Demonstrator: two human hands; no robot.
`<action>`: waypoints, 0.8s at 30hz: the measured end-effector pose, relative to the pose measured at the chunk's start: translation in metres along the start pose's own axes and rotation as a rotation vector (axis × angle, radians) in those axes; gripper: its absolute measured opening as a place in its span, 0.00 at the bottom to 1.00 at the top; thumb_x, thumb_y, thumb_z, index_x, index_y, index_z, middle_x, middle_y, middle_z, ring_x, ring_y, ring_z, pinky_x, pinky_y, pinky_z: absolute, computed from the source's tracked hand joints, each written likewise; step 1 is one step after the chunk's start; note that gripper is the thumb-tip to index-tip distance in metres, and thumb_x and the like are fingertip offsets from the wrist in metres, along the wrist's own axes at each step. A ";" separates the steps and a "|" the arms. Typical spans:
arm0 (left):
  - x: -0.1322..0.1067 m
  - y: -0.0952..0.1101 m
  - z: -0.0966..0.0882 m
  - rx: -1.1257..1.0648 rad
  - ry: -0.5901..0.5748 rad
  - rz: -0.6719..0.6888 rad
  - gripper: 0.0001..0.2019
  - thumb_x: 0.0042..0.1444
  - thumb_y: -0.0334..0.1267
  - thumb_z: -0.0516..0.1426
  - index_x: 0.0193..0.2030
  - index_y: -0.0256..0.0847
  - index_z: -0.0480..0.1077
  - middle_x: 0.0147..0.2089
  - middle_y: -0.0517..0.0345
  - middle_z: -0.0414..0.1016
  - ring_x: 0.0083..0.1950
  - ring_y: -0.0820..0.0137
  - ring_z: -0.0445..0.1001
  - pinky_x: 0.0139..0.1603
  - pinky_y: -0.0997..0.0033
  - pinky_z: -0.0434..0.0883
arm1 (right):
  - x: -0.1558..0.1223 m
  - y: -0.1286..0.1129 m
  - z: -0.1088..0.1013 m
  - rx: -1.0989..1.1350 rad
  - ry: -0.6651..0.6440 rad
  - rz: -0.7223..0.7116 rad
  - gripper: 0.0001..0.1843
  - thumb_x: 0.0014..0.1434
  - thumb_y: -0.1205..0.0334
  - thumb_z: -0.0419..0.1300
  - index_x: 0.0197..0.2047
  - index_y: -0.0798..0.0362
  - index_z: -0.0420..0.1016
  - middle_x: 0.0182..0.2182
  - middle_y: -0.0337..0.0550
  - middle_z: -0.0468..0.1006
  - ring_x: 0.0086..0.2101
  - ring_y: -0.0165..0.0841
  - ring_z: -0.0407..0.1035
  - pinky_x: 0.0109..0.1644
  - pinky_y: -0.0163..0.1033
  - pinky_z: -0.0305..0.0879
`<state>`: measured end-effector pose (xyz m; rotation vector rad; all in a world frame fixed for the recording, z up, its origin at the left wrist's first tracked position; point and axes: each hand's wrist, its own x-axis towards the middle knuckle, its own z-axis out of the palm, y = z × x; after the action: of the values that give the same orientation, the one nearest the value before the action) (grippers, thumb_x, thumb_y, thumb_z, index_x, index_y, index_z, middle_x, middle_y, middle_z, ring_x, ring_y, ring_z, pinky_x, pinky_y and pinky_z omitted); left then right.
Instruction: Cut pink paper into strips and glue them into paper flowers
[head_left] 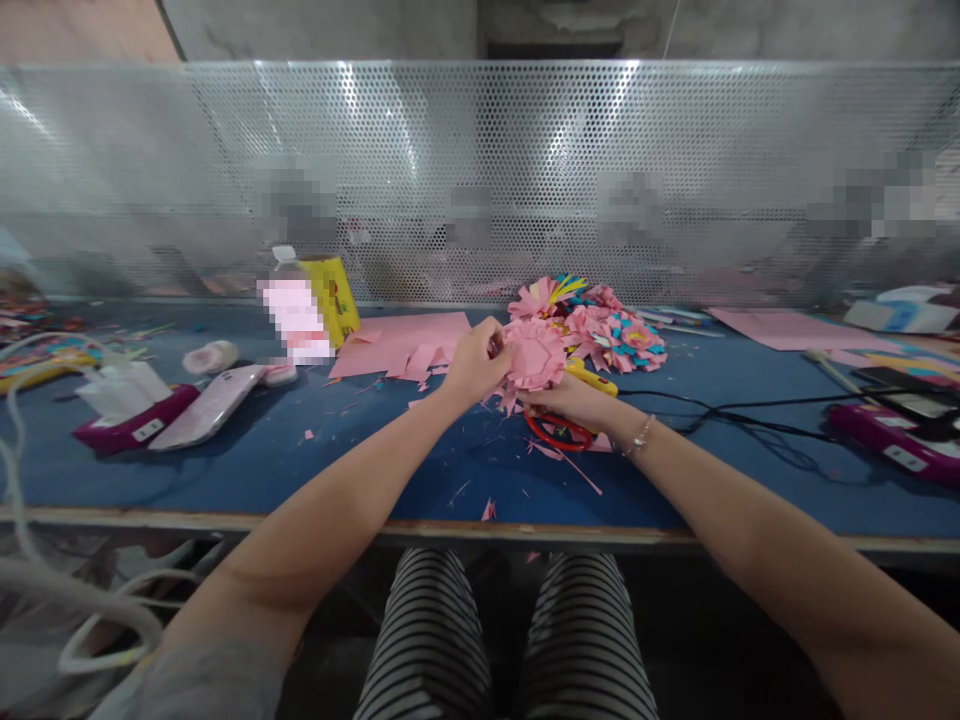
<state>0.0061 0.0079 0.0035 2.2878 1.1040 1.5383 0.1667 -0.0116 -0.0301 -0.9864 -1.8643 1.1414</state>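
My left hand (472, 362) is closed on the left edge of a pink paper flower (534, 352), holding it just above the blue table (315, 450). My right hand (570, 400) lies beneath the flower, fingers through the red handles of a pair of scissors (559, 430). Pink paper scraps (555, 455) lie scattered under both hands. Behind the flower sits a pile of finished pink and multicoloured paper flowers (607, 325).
Pink paper sheets (405, 345) lie left of my hands, another pink sheet (780, 328) far right. A yellow box (334, 298), a pink phone (210, 405), magenta devices (131, 425) (892, 445) and black cables (735, 412) sit around. A perforated metal screen (480, 170) closes the back.
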 end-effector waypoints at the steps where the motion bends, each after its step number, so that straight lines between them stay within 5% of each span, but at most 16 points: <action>1: 0.000 0.000 0.000 -0.004 -0.003 0.001 0.05 0.47 0.33 0.52 0.25 0.40 0.56 0.23 0.63 0.59 0.24 0.77 0.59 0.27 0.75 0.58 | 0.000 0.000 0.000 0.005 -0.002 0.000 0.12 0.46 0.53 0.59 0.23 0.53 0.66 0.20 0.36 0.68 0.23 0.26 0.61 0.30 0.36 0.61; 24: 0.001 -0.004 0.000 0.041 -0.042 0.017 0.05 0.46 0.32 0.51 0.25 0.41 0.56 0.23 0.64 0.58 0.25 0.76 0.58 0.27 0.74 0.57 | -0.006 -0.013 -0.001 -0.246 -0.053 0.022 0.10 0.47 0.54 0.57 0.25 0.53 0.67 0.23 0.39 0.71 0.25 0.28 0.62 0.34 0.38 0.61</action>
<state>0.0045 0.0109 0.0021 2.3506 1.1186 1.4803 0.1671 -0.0201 -0.0184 -1.1230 -2.0769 0.9748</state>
